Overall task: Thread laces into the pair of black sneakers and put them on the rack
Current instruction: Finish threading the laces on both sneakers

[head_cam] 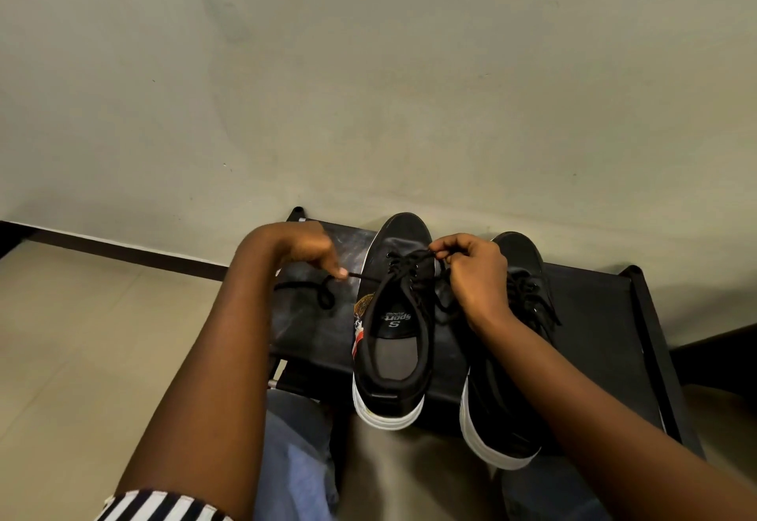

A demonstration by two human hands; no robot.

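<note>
Lacing a sneaker on the rack

The left hand pinches one lace end, drawn out to the left; the right hand pinches the other end above the left sneaker. Both sneakers stand on the black rack, the right sneaker just beside.

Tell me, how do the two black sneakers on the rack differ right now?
The left sneaker is being laced: the left hand and right hand each pinch its lace; the right sneaker goes untouched. The left sneaker shows its whole opening; the right sneaker is half hidden by the forearm. Both are black with white soles, on the rack.
</note>
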